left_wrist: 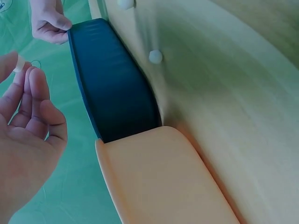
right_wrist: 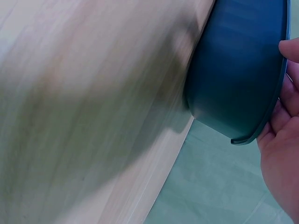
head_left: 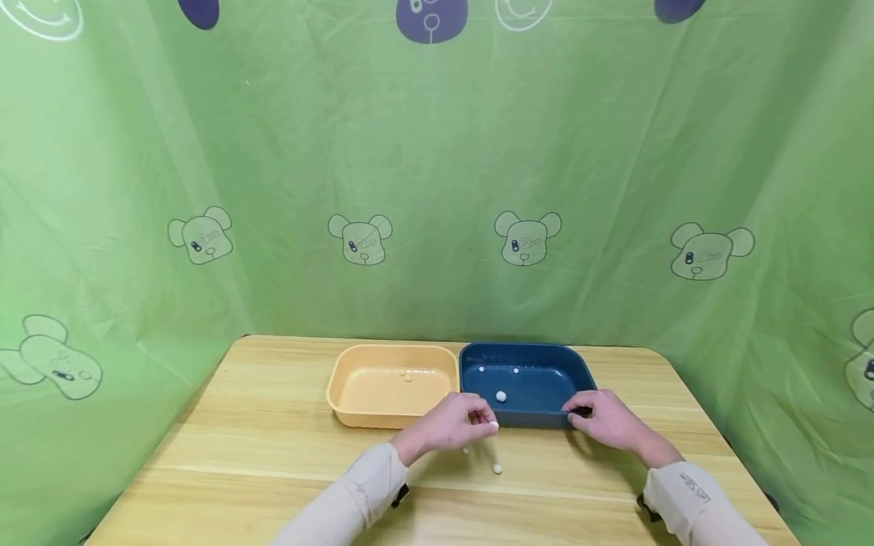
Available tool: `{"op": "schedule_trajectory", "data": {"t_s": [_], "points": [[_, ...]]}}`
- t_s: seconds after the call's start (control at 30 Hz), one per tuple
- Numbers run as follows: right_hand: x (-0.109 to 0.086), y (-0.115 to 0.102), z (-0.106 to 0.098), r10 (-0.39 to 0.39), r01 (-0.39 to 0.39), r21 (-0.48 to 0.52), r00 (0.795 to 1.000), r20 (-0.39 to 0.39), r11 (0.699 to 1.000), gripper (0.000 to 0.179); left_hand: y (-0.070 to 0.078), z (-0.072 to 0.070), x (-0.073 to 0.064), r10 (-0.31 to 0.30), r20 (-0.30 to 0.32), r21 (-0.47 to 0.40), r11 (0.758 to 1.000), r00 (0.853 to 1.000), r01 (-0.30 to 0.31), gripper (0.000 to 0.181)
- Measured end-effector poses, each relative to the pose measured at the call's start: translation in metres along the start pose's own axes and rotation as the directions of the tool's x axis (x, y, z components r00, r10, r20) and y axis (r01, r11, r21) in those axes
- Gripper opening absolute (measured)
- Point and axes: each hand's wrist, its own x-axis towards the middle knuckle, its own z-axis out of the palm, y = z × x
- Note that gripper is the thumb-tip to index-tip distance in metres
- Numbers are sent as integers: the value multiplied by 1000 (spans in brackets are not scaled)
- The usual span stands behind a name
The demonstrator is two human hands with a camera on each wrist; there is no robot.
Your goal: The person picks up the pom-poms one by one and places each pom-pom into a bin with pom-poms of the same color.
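My left hand pinches a small white ball between thumb and fingertips, held above the table just in front of the blue tray. At that tray's near right corner, my right hand grips the rim, with the thumb on the outer side and the other fingers behind the edge. Inside the blue tray lie a larger white ball and two tiny ones. On the wood below my left hand are a white ball and a smaller one.
A yellow-orange tray stands against the blue one's left side, with a few tiny pale pieces in it. Both sit near the back of the wooden table. A green curtain with bear prints hangs behind and at the sides.
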Motion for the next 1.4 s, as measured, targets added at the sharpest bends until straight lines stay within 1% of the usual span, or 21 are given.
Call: {"op": "schedule_trajectory", "data": {"t_s": [0.27, 0.5, 0.7, 0.87, 1.0, 1.27, 1.4], "points": [[0, 0, 0, 1, -1, -4, 1000, -1, 1000, 13, -2, -2, 9, -7, -30, -13, 1000, 1000, 7, 9], [-1, 0, 0, 5, -5, -2, 1000, -4, 1000, 13, -3, -5, 16, -46, -49, -40, 998, 998, 45, 9], [-1, 1, 0, 7, -7, -1, 1000, -2, 1000, 13, -5, -8, 23, -42, -73, -50, 998, 996, 38, 10], [0, 2, 1, 7, -7, 4, 1000, 3, 1000, 13, -6, -10, 26, -53, -72, -31, 998, 996, 50, 10], [-1, 2, 1, 8, -8, 10, 1000, 6, 1000, 12, -6, -10, 27, -61, -65, -36, 998, 996, 59, 7], [-1, 1, 0, 11, -11, 12, 1000, 7, 1000, 12, -11, -9, 32, -103, -73, -52, 994, 992, 100, 7], [-1, 1, 0, 6, -6, 12, 1000, 3, 1000, 12, -13, -10, 35, -137, -76, -88, 988, 988, 130, 6]]}}
